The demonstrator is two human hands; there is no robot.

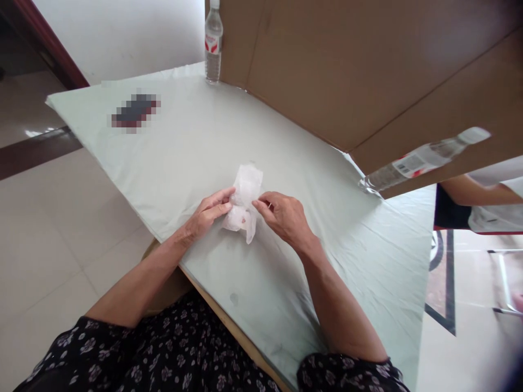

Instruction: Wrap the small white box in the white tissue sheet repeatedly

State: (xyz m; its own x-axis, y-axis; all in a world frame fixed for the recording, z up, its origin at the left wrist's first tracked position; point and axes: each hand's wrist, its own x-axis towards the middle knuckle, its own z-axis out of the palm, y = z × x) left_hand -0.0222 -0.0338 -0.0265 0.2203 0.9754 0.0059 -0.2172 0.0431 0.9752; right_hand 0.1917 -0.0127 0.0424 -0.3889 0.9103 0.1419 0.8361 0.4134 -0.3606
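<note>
A thin white tissue-like sheet (246, 188), crumpled and partly folded, lies between my two hands on the pale green table cover (183, 141). My left hand (206, 215) pinches its lower left part with thumb and fingers. My right hand (281, 213) pinches its right edge with thumb and forefinger. The sheet's upper end rests on the cover, and its lower end hangs bunched between my fingers.
A clear water bottle (213, 43) stands at the table's far edge. A second bottle (420, 160) stands at the right edge beside a large brown cardboard panel (347, 71). A blurred dark object (134, 111) lies far left. Another person's arm (469, 191) shows at right.
</note>
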